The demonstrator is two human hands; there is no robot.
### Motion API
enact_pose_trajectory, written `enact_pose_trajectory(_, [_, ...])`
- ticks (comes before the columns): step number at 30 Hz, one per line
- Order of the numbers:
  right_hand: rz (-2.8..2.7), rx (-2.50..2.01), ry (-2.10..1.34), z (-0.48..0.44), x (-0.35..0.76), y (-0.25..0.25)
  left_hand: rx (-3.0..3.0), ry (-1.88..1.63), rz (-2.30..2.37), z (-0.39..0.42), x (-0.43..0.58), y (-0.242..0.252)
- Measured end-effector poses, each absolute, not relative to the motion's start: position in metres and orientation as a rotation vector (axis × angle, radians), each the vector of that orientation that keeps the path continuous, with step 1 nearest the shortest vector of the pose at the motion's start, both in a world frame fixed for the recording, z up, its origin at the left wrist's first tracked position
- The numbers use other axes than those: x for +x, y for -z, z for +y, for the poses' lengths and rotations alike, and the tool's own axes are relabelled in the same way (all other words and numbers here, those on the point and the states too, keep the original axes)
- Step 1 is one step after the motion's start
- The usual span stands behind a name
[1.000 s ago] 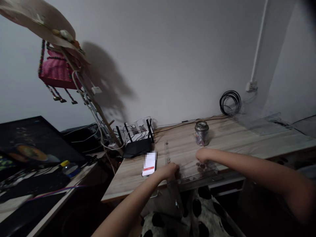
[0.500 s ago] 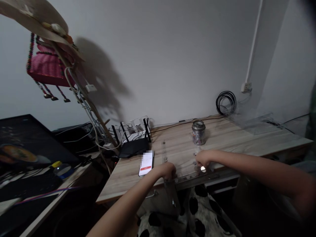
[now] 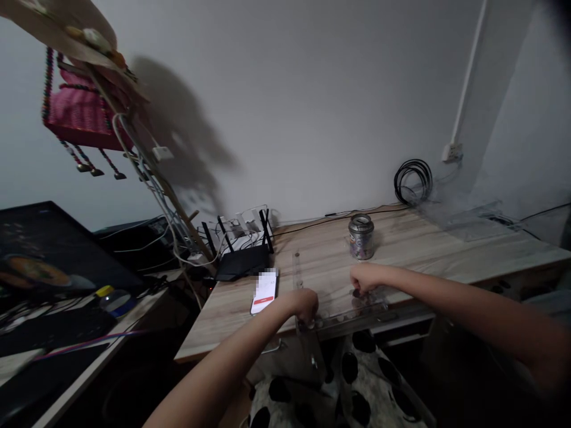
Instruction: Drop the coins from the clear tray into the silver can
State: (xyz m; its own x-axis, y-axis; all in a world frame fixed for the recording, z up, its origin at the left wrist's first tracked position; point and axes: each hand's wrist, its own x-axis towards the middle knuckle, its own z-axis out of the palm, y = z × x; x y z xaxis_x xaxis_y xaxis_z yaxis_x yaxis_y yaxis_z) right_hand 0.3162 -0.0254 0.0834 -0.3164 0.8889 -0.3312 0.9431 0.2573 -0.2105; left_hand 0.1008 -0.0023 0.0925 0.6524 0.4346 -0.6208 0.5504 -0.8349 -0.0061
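A clear plastic tray [image 3: 343,318] lies at the desk's front edge, with several small round coins along its sides. At its front left corner, my left hand [image 3: 306,304] is closed with the fingers pointing down; whatever sits in the fingertips is hidden. On the tray's right side my right hand [image 3: 364,277] pinches a dark coin [image 3: 356,293] at its fingertips. Another coin [image 3: 357,302] lies just below it. Behind my right hand stands a round metal tin [image 3: 361,241] with a printed side and a slot-like opening in its lid.
A lit phone [image 3: 265,290] lies left of the tray, before a black router [image 3: 243,263] with upright antennas. Coiled black cable [image 3: 413,181] leans on the wall near a clear plastic box [image 3: 473,223]. A monitor [image 3: 53,261] and a yellow-capped bottle [image 3: 113,301] stand on the left desk.
My right hand has shifted slightly up and left, and the bright coin glint below it is gone. My left hand stays at the tray's corner. The view has shifted a little.
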Motion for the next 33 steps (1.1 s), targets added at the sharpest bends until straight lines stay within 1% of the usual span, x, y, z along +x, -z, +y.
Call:
enact_pose_trajectory(5, [2.527,1.843,0.801,-0.011,0.316,-0.084,2.572,0.811,0.802,0.006,0.094,-0.090])
enact_pose_trajectory(8, [2.595,1.896,0.966,-0.003,0.311,-0.080,2.289,0.688,0.891,0.013,0.088,-0.082])
enact_pose_trajectory(10, [2.642,1.929,1.059,0.003,0.309,-0.078,2.008,0.450,0.962,0.018,0.088,-0.073])
enact_pose_trajectory(12, [2.687,1.965,1.125,0.010,0.305,-0.079,1.693,0.019,1.045,0.025,0.092,-0.064])
enact_pose_trajectory(14, [2.737,2.008,1.143,0.017,0.300,-0.081,1.133,-0.392,1.003,0.031,0.101,-0.058])
enact_pose_trajectory(15, [2.764,2.032,1.131,0.020,0.296,-0.082,1.040,-0.453,0.973,0.035,0.108,-0.056])
enact_pose_trajectory(19, [2.880,2.135,0.958,0.027,0.279,-0.085,0.834,-0.591,0.869,0.044,0.132,-0.055])
enact_pose_trajectory(22, [2.918,2.248,0.745,0.029,0.276,-0.088,0.689,-0.680,0.800,0.044,0.143,-0.054])
enact_pose_trajectory(25, [2.883,2.420,0.502,0.036,0.293,-0.097,0.619,-0.681,0.789,0.040,0.145,-0.050])
enact_pose_trajectory(28, [2.730,2.669,0.211,0.044,0.328,-0.113,0.591,-0.637,0.778,0.037,0.143,-0.045])
enact_pose_trajectory(31, [2.405,2.952,-0.108,0.052,0.366,-0.130,0.577,-0.655,0.773,0.038,0.140,-0.040])
enact_pose_trajectory(33, [2.185,3.061,-0.252,0.056,0.385,-0.137,0.572,-0.693,0.780,0.040,0.140,-0.037])
